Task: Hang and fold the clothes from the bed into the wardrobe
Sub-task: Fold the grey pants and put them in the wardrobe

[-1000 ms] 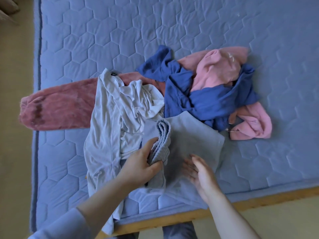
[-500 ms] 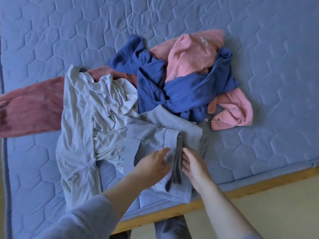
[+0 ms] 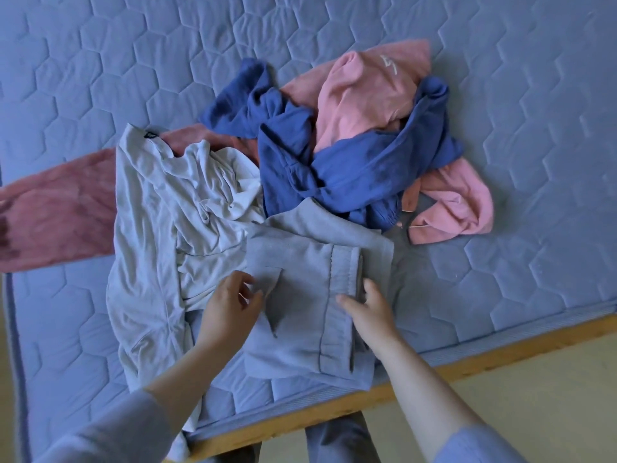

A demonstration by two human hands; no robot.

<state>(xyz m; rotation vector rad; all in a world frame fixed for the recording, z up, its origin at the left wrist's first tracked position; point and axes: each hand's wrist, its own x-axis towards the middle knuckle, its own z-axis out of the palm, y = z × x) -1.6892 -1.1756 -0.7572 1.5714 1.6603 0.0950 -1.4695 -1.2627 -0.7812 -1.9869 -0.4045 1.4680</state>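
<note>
A grey garment [image 3: 307, 272], folded over on itself, lies at the near edge of the bed [image 3: 521, 95]. My left hand [image 3: 230, 305] hovers at its left edge with its fingers loosely curled and nothing in them. My right hand [image 3: 367, 304] rests on the folded flap, with the thumb flat on top and the fingers at the flap's right edge. To the left, a pale grey shirt [image 3: 150, 212] is spread out and crumpled. Behind lie a dark blue garment [image 3: 337, 168] tangled with a pink one [image 3: 367, 88], and a dusty red fleece piece [image 3: 56, 212].
The bed's wooden frame [image 3: 500, 350] runs along the near side, with yellowish floor [image 3: 551, 396] beyond it on the right. Bare quilted mattress shows to the right of the pile and behind it. The wardrobe is out of view.
The grey garment's left side has been folded over to the right and laid flat. My left hand let go of the fabric and drew back left; my right hand settled on the fold.
</note>
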